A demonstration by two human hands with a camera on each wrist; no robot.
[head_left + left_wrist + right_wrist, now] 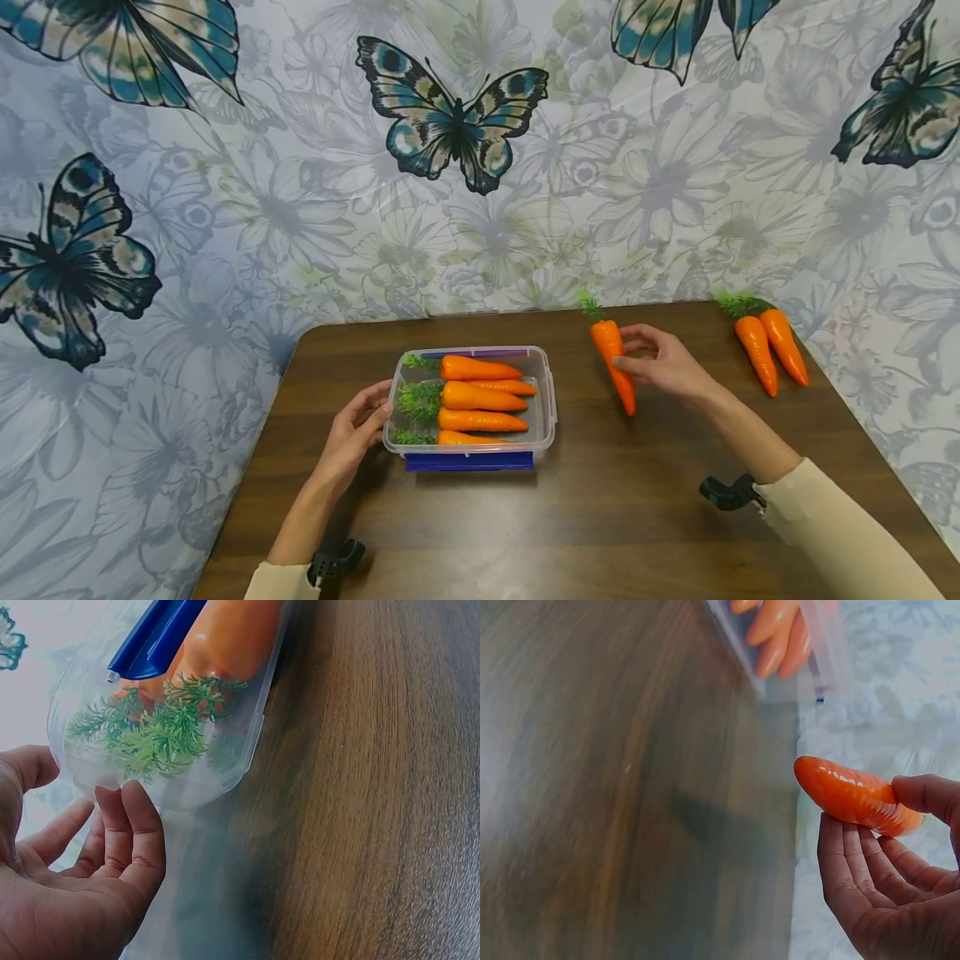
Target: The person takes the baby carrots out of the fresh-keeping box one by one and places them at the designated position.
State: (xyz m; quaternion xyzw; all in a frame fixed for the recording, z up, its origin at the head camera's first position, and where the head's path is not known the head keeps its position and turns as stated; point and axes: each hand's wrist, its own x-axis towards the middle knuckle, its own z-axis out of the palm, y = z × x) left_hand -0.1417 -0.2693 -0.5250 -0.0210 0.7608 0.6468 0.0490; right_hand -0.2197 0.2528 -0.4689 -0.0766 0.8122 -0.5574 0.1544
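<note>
In the head view, my right hand (663, 362) pinches an orange carrot (617, 367) with a green leafy top, its tip pointing down. The right wrist view shows the thumb on one side of the carrot (859, 795) and the fingers along the other, with a shadow apart on the table. A clear plastic container (553, 400) holds several carrots (483, 396) side by side, leafy tops to the left. My left hand (352, 433) rests against the container's left end. Its thumb and loosely bent fingers touch the outside wall in the left wrist view.
Two more carrots (767, 350) lie together at the table's back right. A blue clip (469, 462) hangs on the container's front side. The brown wooden table (600, 517) meets a butterfly-patterned backdrop (480, 250) at its back edge.
</note>
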